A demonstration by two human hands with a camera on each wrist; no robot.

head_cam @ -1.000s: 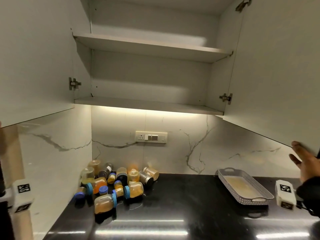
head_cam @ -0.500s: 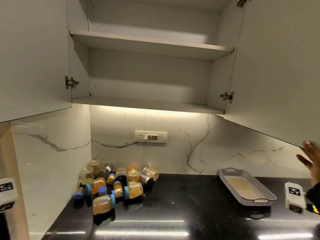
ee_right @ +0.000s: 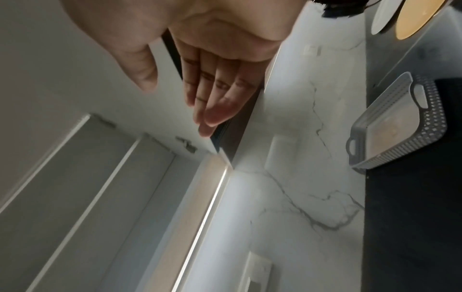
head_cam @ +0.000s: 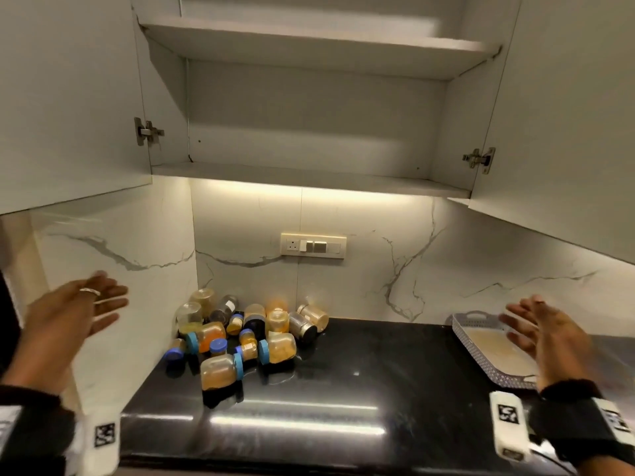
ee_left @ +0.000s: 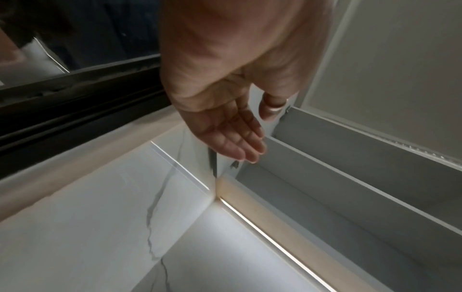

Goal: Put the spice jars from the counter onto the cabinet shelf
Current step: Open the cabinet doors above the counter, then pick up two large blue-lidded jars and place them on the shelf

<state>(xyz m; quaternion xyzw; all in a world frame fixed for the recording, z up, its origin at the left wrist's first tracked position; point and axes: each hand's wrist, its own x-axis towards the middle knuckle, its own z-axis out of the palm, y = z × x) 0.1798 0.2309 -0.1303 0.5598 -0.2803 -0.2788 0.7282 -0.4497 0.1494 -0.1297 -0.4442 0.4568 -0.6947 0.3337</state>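
Note:
Several spice jars (head_cam: 247,334) with blue or metal lids lie heaped in the back left corner of the black counter (head_cam: 378,372). Above them the wall cabinet stands with both doors swung wide, and its lower shelf (head_cam: 309,180) and upper shelf (head_cam: 309,39) are bare. My left hand (head_cam: 89,304) hovers in the air left of the jars, fingers straight, holding nothing; the left wrist view shows the same left hand (ee_left: 235,138) spread flat. My right hand (head_cam: 536,328) floats over the tray at the right, fingers (ee_right: 215,98) extended and empty.
A grey perforated tray (head_cam: 477,338) sits at the back right of the counter. A switch plate (head_cam: 312,244) is on the marble backsplash. The left cabinet door (head_cam: 68,97) and right cabinet door (head_cam: 567,115) jut out at head height. A marble side wall (head_cam: 137,269) bounds the left.
My right hand has left the edge of the right door and dropped toward the counter. My left hand has come into view at the left. The camera has moved closer.

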